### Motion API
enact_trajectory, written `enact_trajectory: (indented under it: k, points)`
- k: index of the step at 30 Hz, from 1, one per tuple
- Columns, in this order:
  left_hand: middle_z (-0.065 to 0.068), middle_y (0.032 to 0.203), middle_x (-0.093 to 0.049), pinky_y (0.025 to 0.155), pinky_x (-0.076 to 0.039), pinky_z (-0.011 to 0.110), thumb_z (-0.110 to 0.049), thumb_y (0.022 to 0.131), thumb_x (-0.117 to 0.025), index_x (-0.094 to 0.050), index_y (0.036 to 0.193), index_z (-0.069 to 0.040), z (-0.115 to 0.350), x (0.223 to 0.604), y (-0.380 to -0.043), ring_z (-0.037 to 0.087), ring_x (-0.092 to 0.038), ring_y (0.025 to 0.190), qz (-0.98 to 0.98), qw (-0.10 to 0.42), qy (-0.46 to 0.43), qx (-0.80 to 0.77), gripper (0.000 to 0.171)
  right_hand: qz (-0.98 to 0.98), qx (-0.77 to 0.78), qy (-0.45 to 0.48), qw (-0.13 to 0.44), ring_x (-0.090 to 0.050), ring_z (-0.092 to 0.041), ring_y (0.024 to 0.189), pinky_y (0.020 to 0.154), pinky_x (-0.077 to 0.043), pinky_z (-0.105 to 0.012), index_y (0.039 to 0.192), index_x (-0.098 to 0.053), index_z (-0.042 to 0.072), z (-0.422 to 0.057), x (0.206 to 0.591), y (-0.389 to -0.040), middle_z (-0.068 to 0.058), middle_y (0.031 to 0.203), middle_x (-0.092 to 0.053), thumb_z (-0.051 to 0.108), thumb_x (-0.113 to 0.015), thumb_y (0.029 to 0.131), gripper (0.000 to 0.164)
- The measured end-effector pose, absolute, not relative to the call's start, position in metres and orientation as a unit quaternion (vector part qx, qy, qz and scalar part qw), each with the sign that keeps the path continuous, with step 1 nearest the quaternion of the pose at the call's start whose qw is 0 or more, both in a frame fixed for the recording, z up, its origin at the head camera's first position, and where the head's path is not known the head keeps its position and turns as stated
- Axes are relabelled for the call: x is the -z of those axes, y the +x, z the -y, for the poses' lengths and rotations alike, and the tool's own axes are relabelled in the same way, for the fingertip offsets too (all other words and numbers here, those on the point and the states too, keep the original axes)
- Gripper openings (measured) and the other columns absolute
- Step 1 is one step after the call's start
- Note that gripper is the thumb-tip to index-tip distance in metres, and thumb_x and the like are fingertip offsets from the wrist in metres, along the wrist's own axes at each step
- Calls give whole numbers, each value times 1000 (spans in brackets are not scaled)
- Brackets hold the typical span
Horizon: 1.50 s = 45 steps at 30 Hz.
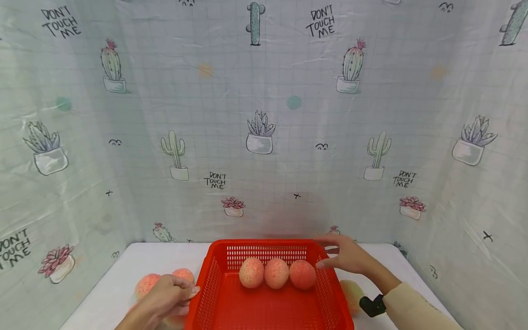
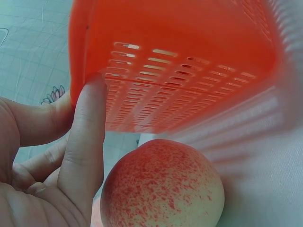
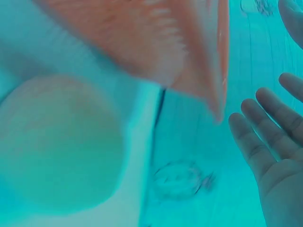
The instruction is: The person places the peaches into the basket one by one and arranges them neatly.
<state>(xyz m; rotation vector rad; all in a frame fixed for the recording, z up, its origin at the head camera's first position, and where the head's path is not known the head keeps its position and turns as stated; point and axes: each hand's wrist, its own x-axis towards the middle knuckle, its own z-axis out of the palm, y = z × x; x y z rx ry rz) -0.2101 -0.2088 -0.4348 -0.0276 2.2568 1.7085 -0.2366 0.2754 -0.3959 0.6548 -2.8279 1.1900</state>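
Note:
A red plastic basket (image 1: 264,316) with slotted walls stands on the white table, three peaches (image 1: 277,273) in a row along its far side. My left hand (image 1: 167,295) pinches the basket's left rim; in the left wrist view, fingers (image 2: 85,137) lie against the rim. Just below that hand sits a red-speckled peach (image 2: 163,189), outside the basket. At the far right corner of the basket is my right hand (image 1: 344,254), its fingers extended. The right wrist view shows those fingers (image 3: 255,137) straight, holding nothing and apart from the basket wall (image 3: 142,42).
More peaches (image 1: 147,285) lie on the table (image 1: 123,270) left of the basket, partly behind my left hand. A yellow-green fruit (image 1: 352,295) rests close to the basket's right wall. A cactus-print sheet (image 1: 264,183) hangs behind the table and on both sides.

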Motion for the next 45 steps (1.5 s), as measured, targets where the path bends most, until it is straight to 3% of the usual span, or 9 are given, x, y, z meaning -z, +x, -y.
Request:
enact_trajectory:
  k: [4, 7, 13, 17, 22, 24, 31, 38, 45]
  points:
    - [2, 81, -76, 69, -65, 30, -7, 100, -66, -73, 105, 11, 213, 436, -209, 9, -71, 73, -770, 167, 19, -616, 21, 907, -389, 159, 2, -64, -48, 125, 92, -63, -50, 143, -60, 3, -303, 411, -220, -25, 143, -63, 34, -88, 82, 74]
    - [2, 81, -76, 69, -65, 31, -7, 100, -66, -73, 104, 10, 213, 436, -210, 9, -72, 73, -767, 169, 13, -619, 19, 910, -392, 135, -2, -63, -49, 126, 93, -63, -49, 141, -60, -1, -321, 429, -207, -28, 142, -61, 33, -87, 83, 72]
    - [3, 80, -74, 70, -65, 32, -8, 100, -67, -71, 107, 11, 211, 438, -210, 10, -71, 73, -769, 169, -5, -617, 21, 906, -416, 80, -1, -62, -43, 125, 94, -62, -51, 141, -60, 1, -334, 469, -178, -25, 144, -61, 37, -90, 78, 78]
    - [5, 82, -75, 71, -66, 34, -8, 101, -67, -70, 110, 13, 212, 437, -211, 12, -73, 74, -767, 170, -13, -618, 23, 884, -465, 38, -33, -58, -39, 130, 92, -63, -50, 150, -53, 8, -332, 486, -166, -24, 155, -50, 39, -91, 77, 88]
    - [5, 84, -77, 73, -66, 36, -9, 101, -67, -69, 112, 13, 213, 437, -211, 13, -75, 76, -766, 171, -16, -619, 26, 854, -515, 32, -70, -47, -47, 140, 89, -64, -47, 157, -44, 12, -329, 494, -166, -24, 166, -35, 33, -92, 74, 98]
    - [6, 85, -77, 73, -66, 36, -10, 100, -68, -69, 112, 14, 213, 436, -211, 13, -75, 77, -766, 173, -15, -619, 26, 863, -499, 38, -61, -47, -48, 141, 89, -64, -46, 156, -46, 14, -328, 495, -167, -21, 165, -38, 33, -92, 75, 95]
    - [6, 85, -77, 74, -66, 36, -11, 100, -69, -72, 110, 11, 213, 433, -209, 13, -75, 77, -763, 180, -14, -620, 24, 931, -352, 89, 43, -66, -37, 126, 90, -64, -43, 139, -65, 17, -329, 490, -174, -10, 143, -66, 39, -94, 71, 77]
    - [4, 82, -76, 72, -66, 35, -10, 100, -68, -72, 108, 12, 214, 435, -209, 11, -74, 75, -760, 176, 4, -625, 23, 929, -345, 124, 54, -71, -26, 114, 88, -64, -40, 136, -67, 13, -334, 487, -174, -9, 136, -70, 37, -94, 73, 73]
    - [4, 83, -76, 72, -66, 35, -10, 100, -68, -71, 109, 12, 213, 435, -209, 11, -73, 75, -766, 173, -2, -619, 24, 924, -360, 118, 55, -70, -24, 111, 88, -64, -40, 136, -66, 8, -339, 476, -172, -12, 134, -71, 31, -94, 73, 73]
